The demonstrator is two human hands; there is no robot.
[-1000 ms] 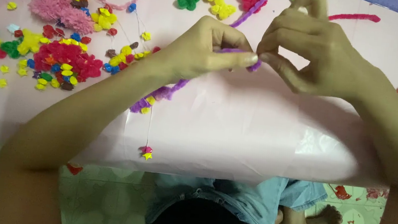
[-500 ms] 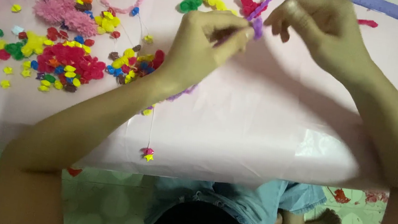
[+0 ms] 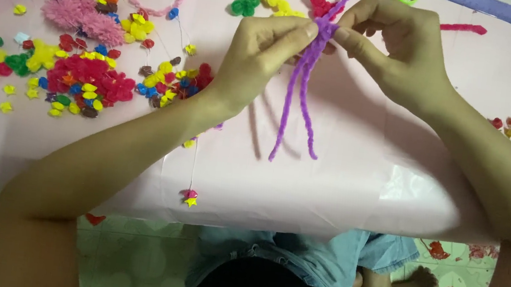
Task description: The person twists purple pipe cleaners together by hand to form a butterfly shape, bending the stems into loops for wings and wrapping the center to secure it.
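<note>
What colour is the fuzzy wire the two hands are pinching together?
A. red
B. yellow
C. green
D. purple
D. The left hand and the right hand pinch a purple fuzzy wire at its top, and its loose ends hang down over the pink sheet.

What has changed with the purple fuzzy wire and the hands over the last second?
The purple pipe cleaner was lifted off the pink sheet: a second ago it trailed down-left across it, now its ends hang loose below the pinch. The left hand and right hand moved slightly up, both pinching its top. The beads and pompoms stayed put.
</note>
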